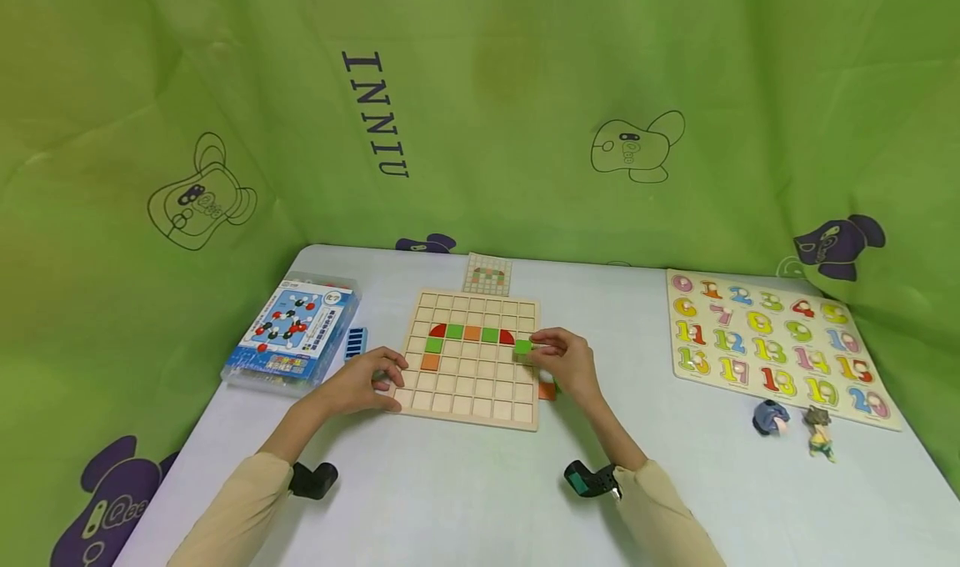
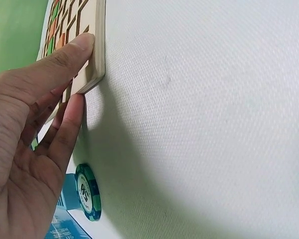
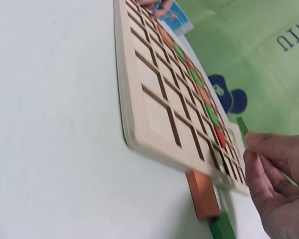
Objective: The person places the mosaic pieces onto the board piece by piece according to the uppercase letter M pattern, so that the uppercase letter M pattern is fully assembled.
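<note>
A wooden grid board (image 1: 467,388) lies on the table between the hands. In its cells, a row runs from a red quarter-round tile (image 1: 438,331) through green and orange squares to another red one (image 1: 507,337); a green tile (image 1: 433,344) and an orange tile (image 1: 431,362) sit below its left end. My left hand (image 1: 365,383) holds the board's near left corner, thumb on top and fingers at the side edge. My right hand (image 1: 572,368) pinches a green square tile (image 3: 242,125) just above the board's right side.
A pattern card (image 1: 487,273) lies behind the board. Orange (image 3: 203,195) and green (image 3: 223,227) blocks lie beside its right edge. Left are a boxed molecule set (image 1: 292,333) and a poker chip (image 2: 88,192); right, a number puzzle (image 1: 772,342) and two figurines (image 1: 770,418).
</note>
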A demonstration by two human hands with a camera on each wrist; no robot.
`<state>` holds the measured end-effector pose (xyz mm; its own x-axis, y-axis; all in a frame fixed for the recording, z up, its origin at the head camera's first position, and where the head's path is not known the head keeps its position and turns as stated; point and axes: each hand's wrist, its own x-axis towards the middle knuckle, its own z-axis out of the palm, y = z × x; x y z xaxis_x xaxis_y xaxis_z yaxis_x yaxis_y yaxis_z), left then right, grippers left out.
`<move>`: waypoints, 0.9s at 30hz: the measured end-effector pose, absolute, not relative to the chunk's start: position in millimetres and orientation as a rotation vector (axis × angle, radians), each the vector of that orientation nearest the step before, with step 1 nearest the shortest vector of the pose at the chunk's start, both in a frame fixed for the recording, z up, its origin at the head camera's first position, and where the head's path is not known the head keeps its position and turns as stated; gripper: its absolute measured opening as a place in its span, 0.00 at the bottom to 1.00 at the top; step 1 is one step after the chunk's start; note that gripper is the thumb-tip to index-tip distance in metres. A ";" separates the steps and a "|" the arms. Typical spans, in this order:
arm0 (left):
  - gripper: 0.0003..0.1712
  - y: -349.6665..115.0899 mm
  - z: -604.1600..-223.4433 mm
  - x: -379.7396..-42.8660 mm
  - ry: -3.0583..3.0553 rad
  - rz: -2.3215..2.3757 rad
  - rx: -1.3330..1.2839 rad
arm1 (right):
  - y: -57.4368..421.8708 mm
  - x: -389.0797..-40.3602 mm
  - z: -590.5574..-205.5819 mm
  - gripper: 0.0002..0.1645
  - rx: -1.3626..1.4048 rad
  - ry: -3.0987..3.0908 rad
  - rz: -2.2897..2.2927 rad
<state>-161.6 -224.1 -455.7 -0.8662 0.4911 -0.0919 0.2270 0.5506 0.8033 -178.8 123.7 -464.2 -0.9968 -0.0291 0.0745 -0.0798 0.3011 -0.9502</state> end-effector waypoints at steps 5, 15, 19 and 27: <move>0.14 -225.5 -454.8 -160.7 2.485 1.226 0.583 | 106.5 -180.8 -466.4 0.15 0.134 -2.459 1.815; 0.14 -226.0 -455.0 -160.0 2.483 1.223 0.583 | 72.7 -185.1 -473.1 0.14 0.280 -2.454 1.720; 0.14 -225.1 -455.3 -160.2 2.487 1.219 0.577 | 65.3 -186.4 -476.8 0.15 0.300 -2.457 1.719; 0.14 -224.5 -456.1 -161.0 2.500 1.209 0.563 | 58.6 -190.1 -484.5 0.16 0.334 -2.447 1.709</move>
